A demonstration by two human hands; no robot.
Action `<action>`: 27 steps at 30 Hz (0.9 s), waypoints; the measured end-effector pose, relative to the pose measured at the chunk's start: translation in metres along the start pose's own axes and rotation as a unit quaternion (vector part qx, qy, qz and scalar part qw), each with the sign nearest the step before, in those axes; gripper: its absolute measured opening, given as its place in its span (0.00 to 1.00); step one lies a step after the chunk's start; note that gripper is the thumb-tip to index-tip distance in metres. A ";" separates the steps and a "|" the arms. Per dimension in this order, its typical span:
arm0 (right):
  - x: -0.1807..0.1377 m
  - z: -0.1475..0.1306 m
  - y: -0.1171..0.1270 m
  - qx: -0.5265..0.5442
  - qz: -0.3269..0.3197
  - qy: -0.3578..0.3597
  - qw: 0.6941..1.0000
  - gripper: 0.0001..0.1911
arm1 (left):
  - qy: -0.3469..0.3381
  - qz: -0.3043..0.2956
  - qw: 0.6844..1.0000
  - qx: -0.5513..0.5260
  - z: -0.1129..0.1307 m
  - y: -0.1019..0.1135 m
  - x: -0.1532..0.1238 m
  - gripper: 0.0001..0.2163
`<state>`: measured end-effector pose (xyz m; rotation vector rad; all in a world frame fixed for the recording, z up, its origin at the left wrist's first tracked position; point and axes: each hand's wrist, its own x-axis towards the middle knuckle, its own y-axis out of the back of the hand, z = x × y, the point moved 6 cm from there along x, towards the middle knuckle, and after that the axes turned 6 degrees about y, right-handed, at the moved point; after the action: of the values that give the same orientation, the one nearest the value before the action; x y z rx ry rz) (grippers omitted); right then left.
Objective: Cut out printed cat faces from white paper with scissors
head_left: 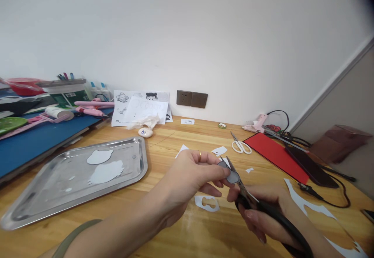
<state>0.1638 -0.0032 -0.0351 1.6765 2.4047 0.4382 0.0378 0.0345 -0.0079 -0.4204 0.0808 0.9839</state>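
Near the middle of the desk, my left hand (201,172) pinches a small paper cutout (233,177) with rounded grey lobes. A gold ring sits on one finger of that hand. My right hand (269,207) is wrapped round the black handles of a pair of scissors (248,199). The scissors point up and away, with their blades slightly apart and close beside the cutout. Whether the blades touch the paper I cannot tell. Below the hands lies a white paper scrap (207,203) with a hole cut in it.
At left stands a metal tray (143,160) with white paper shapes. Behind it lie printed drawing sheets (119,110). White-handled scissors (242,147), a red sheet (274,157), a dark phone-like slab (312,167), a pink glue gun (257,123) and cables are at right. Paper offcuts (309,203) lie near the right edge.
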 end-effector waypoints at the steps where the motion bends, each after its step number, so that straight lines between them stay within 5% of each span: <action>1: 0.000 0.000 0.000 -0.002 0.001 0.000 1.000 0.05 | 0.000 0.001 1.000 -0.001 0.000 0.000 0.000 0.04; 27: 0.003 -0.003 -0.001 -0.008 0.005 0.025 1.000 0.05 | -0.008 -0.016 1.000 0.001 0.001 -0.002 -0.001 0.04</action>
<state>0.1614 -0.0009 -0.0325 1.6912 2.4211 0.5050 0.0389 0.0332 -0.0064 -0.4109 0.0613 0.9554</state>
